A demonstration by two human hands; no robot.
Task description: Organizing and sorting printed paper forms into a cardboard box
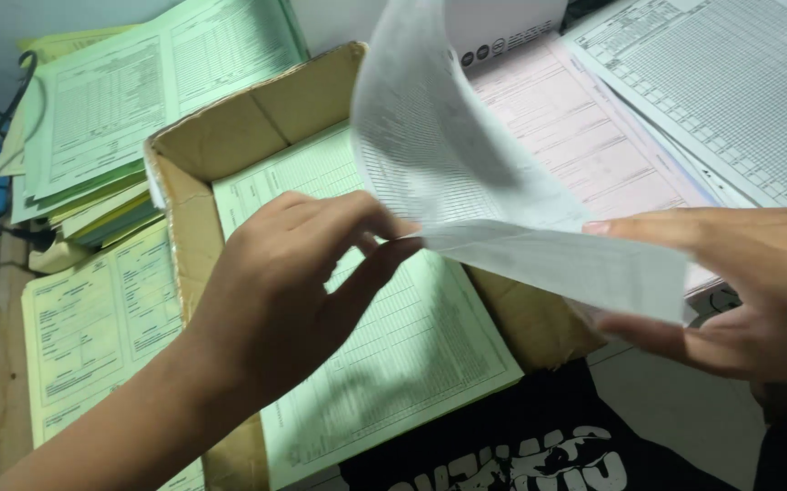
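Both left hand (293, 282) and right hand (739, 291) pinch white sheet (466, 173) between them

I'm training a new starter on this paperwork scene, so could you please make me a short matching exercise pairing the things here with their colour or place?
Things:
1. white sheet
2. form in the cardboard box
3. pink form
4. stack of forms

Descriptions:
A. lies flat on the desk, right of the box
B. piled at the far left, outside the box
C. curled in the air, pinched by the left hand and the right hand
D. pale green, lying inside brown walls

Pairs: 1-C, 2-D, 3-A, 4-B
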